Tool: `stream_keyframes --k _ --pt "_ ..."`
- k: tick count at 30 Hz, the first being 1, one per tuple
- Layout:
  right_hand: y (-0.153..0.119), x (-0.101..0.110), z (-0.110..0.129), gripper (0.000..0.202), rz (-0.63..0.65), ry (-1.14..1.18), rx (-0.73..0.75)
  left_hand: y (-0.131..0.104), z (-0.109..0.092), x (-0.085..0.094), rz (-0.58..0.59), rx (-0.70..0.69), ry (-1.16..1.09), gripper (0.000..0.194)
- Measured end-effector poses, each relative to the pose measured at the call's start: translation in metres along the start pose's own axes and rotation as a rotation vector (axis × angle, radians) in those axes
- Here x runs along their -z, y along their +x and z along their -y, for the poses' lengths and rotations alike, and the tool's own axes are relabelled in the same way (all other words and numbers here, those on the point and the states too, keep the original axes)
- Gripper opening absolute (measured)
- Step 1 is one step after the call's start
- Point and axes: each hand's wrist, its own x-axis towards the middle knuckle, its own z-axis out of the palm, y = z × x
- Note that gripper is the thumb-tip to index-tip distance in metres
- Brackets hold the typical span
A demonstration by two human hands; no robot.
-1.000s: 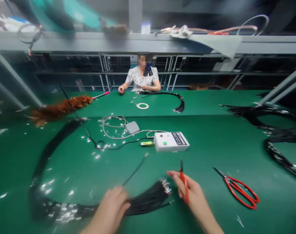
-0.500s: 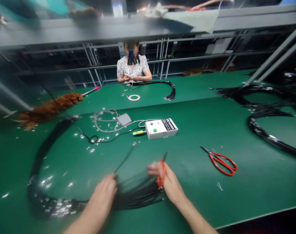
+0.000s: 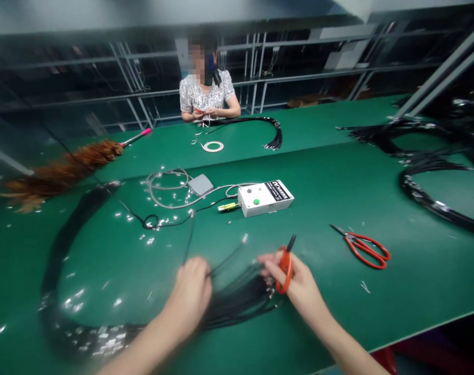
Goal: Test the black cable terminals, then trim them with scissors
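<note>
A thick bundle of black cables (image 3: 240,304) fans out in front of me, with small metallic connectors at its loose ends. My left hand (image 3: 192,291) is closed over the bundle, and single cables stick out past its fingers. Red-handled scissors (image 3: 286,268) are held in my right hand (image 3: 299,284), their dark blades pointing up and away. The thumb and fingers of that hand are pinched beside the cable ends; whether they also grip a cable is too blurred to tell. The rest of the bundle (image 3: 55,260) curves back to the left with shiny labels on it.
A white box (image 3: 266,200) with a green button connects to a grey pedal-like piece (image 3: 200,185). Second red-handled scissors (image 3: 365,250) lie at right. Black cable coils (image 3: 420,192) sit far right, a brown duster (image 3: 73,166) far left. Across the table a person (image 3: 208,96) handles cables.
Both hands have shifted right relative to the bundle's curve. A second single cable now stands out beside the left hand. The view has tilted slightly downward.
</note>
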Motion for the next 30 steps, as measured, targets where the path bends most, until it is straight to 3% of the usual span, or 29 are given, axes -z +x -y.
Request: stream_keyframes --k 3,6,11,14,16,19,21,24,27,30 --pt "0.020 -0.013 0.013 0.034 -0.055 0.166 0.017 0.015 -0.036 0.012 0.139 0.026 -0.336 0.017" --pt "0.027 -0.018 0.015 0.031 -0.039 0.151 0.058 0.027 -0.054 0.021 0.165 -0.008 -0.575 0.020" --pt "0.022 -0.008 0.008 0.024 0.108 -0.218 0.129 0.030 -0.063 0.023 0.208 0.047 -0.784 0.033" --pt "-0.001 0.001 0.001 0.019 0.171 -0.509 0.168 0.027 -0.067 0.022 0.261 0.080 -0.860 0.033" --pt "-0.022 0.008 -0.006 0.018 0.172 -0.557 0.156 0.024 -0.069 0.020 0.302 0.127 -0.913 0.032" --pt "-0.042 0.018 -0.011 0.021 0.252 -0.385 -0.017 0.020 -0.070 0.015 0.340 0.220 -1.005 0.030" --pt "-0.042 0.019 -0.007 0.023 0.231 -0.166 -0.102 0.017 -0.071 0.010 0.307 0.270 -1.032 0.026" --pt "-0.026 0.011 0.011 0.028 0.107 0.122 -0.075 0.014 -0.075 0.005 0.240 0.315 -1.006 0.021" --pt "-0.009 -0.006 0.026 0.028 0.151 0.334 -0.030 0.013 -0.077 0.002 0.203 0.340 -0.968 0.020" --pt "-0.006 -0.025 0.025 0.033 0.185 0.470 -0.041 0.014 -0.077 0.001 0.172 0.354 -0.969 0.023"
